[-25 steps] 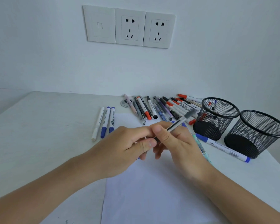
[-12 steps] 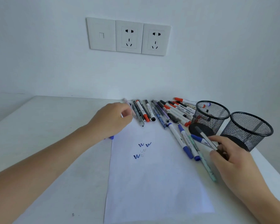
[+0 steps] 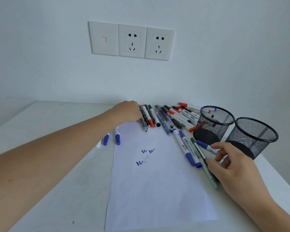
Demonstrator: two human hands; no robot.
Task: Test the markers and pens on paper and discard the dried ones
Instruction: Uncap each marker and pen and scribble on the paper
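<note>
**Both hands out among the pens**

White wall, a bank of sockets (image 3: 131,41), and below it a pale tabletop (image 3: 57,118) — that's the arena. Far left, three markers (image 3: 117,135) lie side by side just off the sheet, blue caps toward the camera, probably set apart from the untested. Left hand (image 3: 127,112) is stretched to the near end of the pen row (image 3: 157,117); fingers curl down over the first pen there, though whether that grip has closed I cannot tell. The row fans along the back edge, long axes running away toward the wall, easy to pick off one by one. Centre stage, the paper (image 3: 157,190) carries blue and faint grey squiggles (image 3: 145,156). Right of it, several more pens (image 3: 186,148) lie angled beside the sheet. Right hand (image 3: 228,163) has its fingers spread loosely over a slim dark pen (image 3: 198,150), grip open, nothing held. Beyond stand two mesh cups (image 3: 216,124), the nearer with pens inside, likely discards.
</note>
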